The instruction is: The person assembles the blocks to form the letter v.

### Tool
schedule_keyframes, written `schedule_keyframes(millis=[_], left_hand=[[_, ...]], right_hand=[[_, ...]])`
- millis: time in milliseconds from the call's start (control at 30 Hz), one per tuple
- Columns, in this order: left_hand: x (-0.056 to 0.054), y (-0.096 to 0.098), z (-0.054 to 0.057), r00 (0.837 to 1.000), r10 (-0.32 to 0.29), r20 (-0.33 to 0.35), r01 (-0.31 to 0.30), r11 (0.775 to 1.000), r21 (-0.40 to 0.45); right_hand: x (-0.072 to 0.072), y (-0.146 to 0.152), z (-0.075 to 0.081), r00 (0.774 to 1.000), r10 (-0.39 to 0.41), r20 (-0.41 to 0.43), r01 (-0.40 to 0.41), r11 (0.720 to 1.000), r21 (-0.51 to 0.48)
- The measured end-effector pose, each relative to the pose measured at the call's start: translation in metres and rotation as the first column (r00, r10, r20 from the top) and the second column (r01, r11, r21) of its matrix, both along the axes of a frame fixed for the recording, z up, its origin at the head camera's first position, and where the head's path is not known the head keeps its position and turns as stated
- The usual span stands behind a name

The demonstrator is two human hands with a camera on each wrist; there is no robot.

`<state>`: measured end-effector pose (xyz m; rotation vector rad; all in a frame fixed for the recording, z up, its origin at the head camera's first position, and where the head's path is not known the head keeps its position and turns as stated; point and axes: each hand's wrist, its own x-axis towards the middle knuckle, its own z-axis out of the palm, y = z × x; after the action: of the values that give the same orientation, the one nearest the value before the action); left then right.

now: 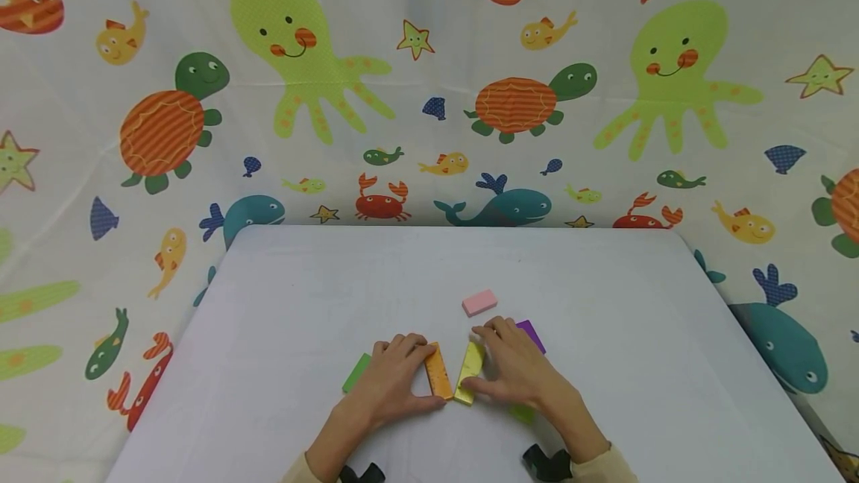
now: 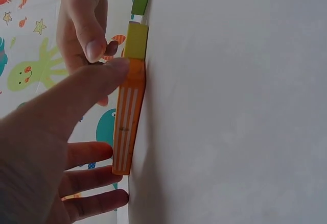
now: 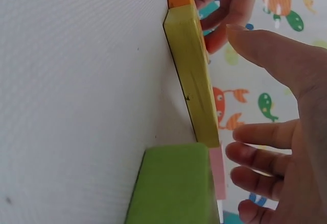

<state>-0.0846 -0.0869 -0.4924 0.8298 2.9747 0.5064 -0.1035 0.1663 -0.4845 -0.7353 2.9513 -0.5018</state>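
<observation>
An orange wooden block (image 1: 439, 371) with white stripes along one side (image 2: 127, 127) lies on the white table, left of a yellow block (image 1: 470, 373). The near ends of the two blocks lie close together and their far ends spread apart, like a V. My left hand (image 1: 392, 376) holds the orange block by its ends, thumb at the near end and fingers at the far end. Over the yellow block is my right hand (image 1: 513, 364), thumb and fingers spread; the right wrist view shows a gap between them and the block (image 3: 191, 76).
A pink block (image 1: 479, 302) lies beyond the hands. A green block (image 1: 357, 373) shows left of the left hand. Around the right hand are a purple block (image 1: 532, 336) and a partly hidden light green block (image 1: 523, 413). A sea-animal curtain (image 1: 416, 95) hangs behind the table.
</observation>
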Motion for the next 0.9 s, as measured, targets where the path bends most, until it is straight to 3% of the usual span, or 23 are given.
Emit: schedule_keyframes(millis=[267, 600, 900], left_hand=[[-0.001, 0.001, 0.000, 1.000, 0.010, 0.028, -0.009, 1.000, -0.022], [0.000, 0.001, -0.001, 1.000, 0.008, -0.003, -0.008, 1.000, -0.028], [0.000, 0.001, -0.003, 1.000, 0.015, -0.005, -0.015, 0.999, -0.031]], right_hand=[[-0.004, 0.000, 0.000, 0.998, -0.018, -0.066, 0.018, 1.000, 0.010], [-0.012, 0.001, 0.000, 0.994, -0.094, -0.062, 0.094, 0.996, -0.001], [-0.021, 0.001, -0.001, 0.979, -0.157, -0.130, 0.153, 0.988, -0.036]])
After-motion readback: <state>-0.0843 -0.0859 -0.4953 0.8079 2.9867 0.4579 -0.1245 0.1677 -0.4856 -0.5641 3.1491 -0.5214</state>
